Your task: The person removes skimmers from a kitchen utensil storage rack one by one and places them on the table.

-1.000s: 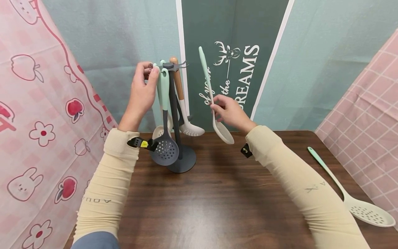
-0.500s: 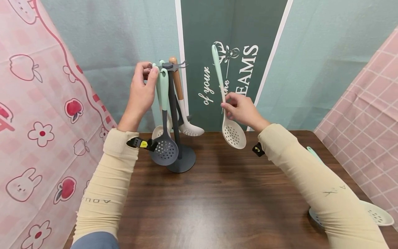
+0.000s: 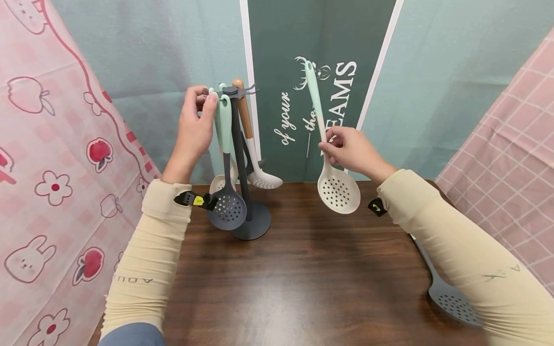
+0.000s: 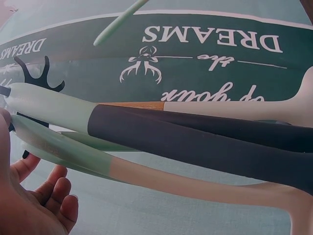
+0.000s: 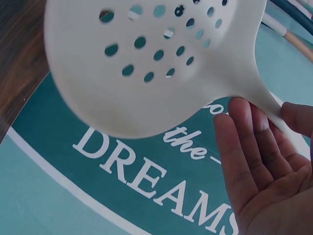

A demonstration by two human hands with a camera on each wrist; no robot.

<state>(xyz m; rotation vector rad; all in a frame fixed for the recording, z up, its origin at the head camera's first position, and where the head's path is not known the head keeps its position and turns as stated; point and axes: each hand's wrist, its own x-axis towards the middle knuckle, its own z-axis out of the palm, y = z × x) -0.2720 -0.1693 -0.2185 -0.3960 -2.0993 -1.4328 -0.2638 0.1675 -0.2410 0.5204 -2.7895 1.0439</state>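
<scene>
My right hand pinches the white shaft of a mint-handled skimmer, held upright above the table with its round perforated head down. Up close, the right wrist view shows the thumb and fingers at the skimmer's neck. My left hand is at the top of a dark grey utensil stand. Its thumb and index finger pinch the mint handle end of a hanging white skimmer, whose head is partly hidden. In front of that hangs a dark grey skimmer with a mint handle.
A white slotted utensil with a wooden handle hangs on the stand's right side. Bare forked hooks stick out there. Another dark grey skimmer lies on the table at right, partly under my right sleeve. Curtains rise behind and at both sides.
My right hand has moved right with its skimmer, turning the perforated face toward me. The right sleeve now covers the white utensil on the table and uncovers a dark grey one. The left hand keeps its place.
</scene>
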